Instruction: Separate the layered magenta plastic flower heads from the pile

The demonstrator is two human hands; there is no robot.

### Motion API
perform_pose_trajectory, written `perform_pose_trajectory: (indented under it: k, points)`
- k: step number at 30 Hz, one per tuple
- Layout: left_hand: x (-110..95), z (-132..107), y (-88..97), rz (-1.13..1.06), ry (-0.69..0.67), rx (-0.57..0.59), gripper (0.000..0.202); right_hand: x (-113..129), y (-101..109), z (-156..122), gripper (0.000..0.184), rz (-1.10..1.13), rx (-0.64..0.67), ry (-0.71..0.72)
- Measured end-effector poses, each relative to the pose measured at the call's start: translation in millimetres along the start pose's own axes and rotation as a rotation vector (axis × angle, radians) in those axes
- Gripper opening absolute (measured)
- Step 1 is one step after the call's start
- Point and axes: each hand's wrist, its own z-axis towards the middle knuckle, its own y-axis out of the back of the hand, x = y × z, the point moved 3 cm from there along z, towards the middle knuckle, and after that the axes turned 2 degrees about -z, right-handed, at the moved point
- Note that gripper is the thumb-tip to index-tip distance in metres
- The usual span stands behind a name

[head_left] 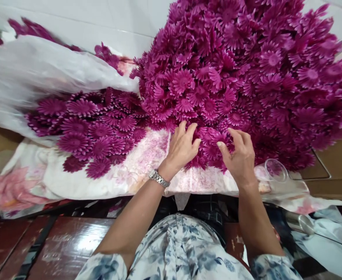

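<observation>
A big heap of magenta artificial daisy flowers (246, 70) rises ahead of me on a pink floral cloth (142, 163). My left hand (182, 147), with a metal watch on its wrist, rests at the heap's near edge with fingers curled into the flowers. Just right of it, my right hand (241, 155) has its fingers bent and its thumb pinching at a flower (210, 149) between both hands. What each hand actually grips is hidden among the petals.
Flatter magenta flowers (92, 128) spill from a clear plastic bag (42, 74) at the left. A clear glass (276, 171) lies on the cloth to the right. White tiled wall behind; red-brown floor tiles (57, 245) below.
</observation>
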Motion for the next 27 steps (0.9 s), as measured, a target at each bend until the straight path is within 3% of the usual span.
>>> perform_pose_trajectory:
  k: [2, 7, 13, 21, 27]
  points:
    - [1.2, 0.3, -11.4, 0.075, -0.013, 0.086, 0.051, 6.4, -3.9, -10.0, 0.050, -0.009, 0.033, 0.073]
    - [-4.6, 6.4, -34.9, 0.082, -0.036, 0.283, 0.059, 12.5, -27.2, -29.6, 0.048, -0.109, 0.255, 0.166]
    - [-25.0, 23.7, -45.5, 0.101, -0.161, 0.267, 0.055, -6.7, -33.2, -20.4, 0.046, -0.283, 0.220, 0.099]
    - [-30.4, -3.0, -4.7, 0.209, -0.248, 0.058, 0.051, -8.8, -17.8, -26.6, 0.058, -0.172, 0.161, 0.216]
    - [-26.5, -42.8, 30.1, 0.043, -0.279, -0.096, 0.034, 23.1, -3.3, -33.0, 0.056, -0.098, -0.028, 0.392]
